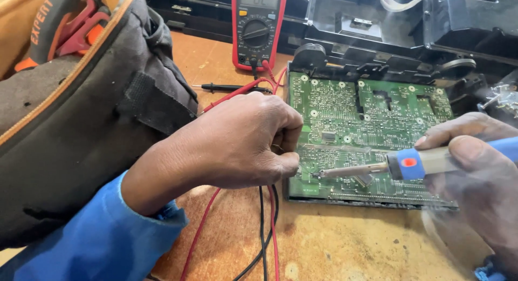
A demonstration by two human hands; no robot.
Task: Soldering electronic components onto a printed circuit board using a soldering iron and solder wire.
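Here the right hand (480, 178) grips a blue soldering iron (415, 163) (tip on the green circuit board (372, 114)), left hand (243, 143) curled shut beside it.

Worn wooden counter (345, 248) under our work

On it we see a green circuit board (367, 124), a red multimeter (258, 27), red and black leads (268, 227), a black probe (226, 87) and a grey tool bag (81, 124).

both hands bare, no gloves. left hand (243, 143): bright blue long sleeve (102, 238), bunched at the wrist. right hand (475, 178): blue cuff edge just visible at frame corner
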